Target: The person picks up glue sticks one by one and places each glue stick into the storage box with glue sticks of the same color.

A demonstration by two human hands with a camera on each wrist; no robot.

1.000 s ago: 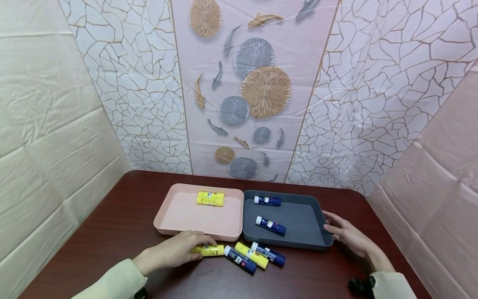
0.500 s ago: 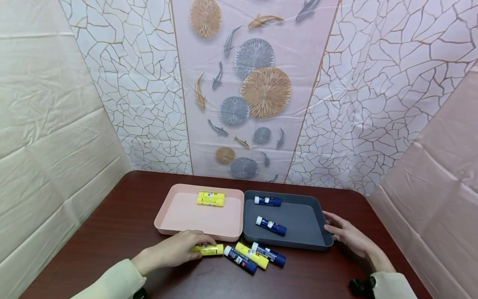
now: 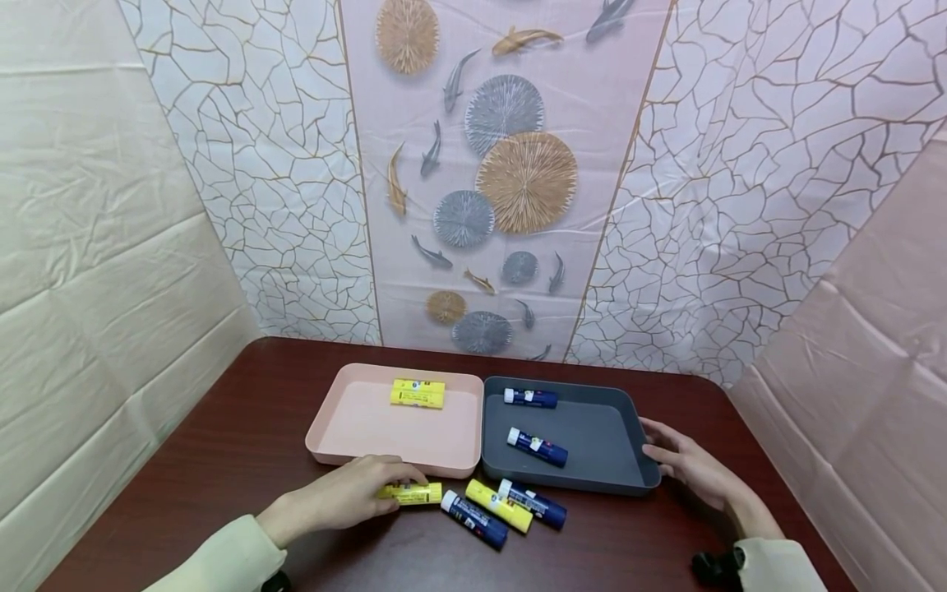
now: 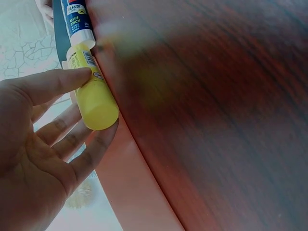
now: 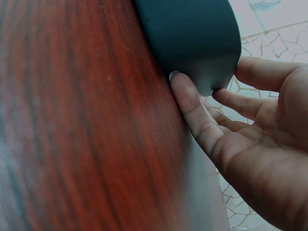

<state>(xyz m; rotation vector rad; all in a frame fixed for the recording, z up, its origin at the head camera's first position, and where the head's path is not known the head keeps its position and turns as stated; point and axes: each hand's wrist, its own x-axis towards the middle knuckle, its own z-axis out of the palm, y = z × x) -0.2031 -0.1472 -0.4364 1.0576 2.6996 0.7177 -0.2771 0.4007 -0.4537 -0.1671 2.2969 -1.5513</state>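
1. Finding the near blue stick (image 3: 476, 521) shifted slightly nearer since half a second ago, with the white cap (image 3: 448, 501) now just beside the end of the yellow stick in hand (image 3: 419, 494); noticing little other change.
2. Pinching that yellow stick with the left hand (image 3: 355, 493), thumb against one side and fingertips round the other; holding it at or just above the table (image 3: 237, 460), right in front of the pink tray (image 3: 340, 427). Being unable to tell resting from slightly lifted.
3. Handling this step well probably by keeping the pinch even, raising the stick clear of the pink wall before going sideways, and avoiding brushing the blue stick, a likely cause of rolling.
4. Touching the right end of the grey tray (image 3: 592, 419) with the right hand (image 3: 691, 469), fingers loosely extended rather than curled; likely steadying the tray, and best pressing lightly to avoid pushing it.
5. Angling the left forearm (image 3: 229, 551) inward from the lower left, back of the hand facing up; slanting the right forearm (image 3: 780, 567) in from the lower right, fingertips pointing toward the tray.
6. Seeing a loose yellow stick (image 3: 499, 506) lying between the near blue stick and the far blue stick (image 3: 538, 506).
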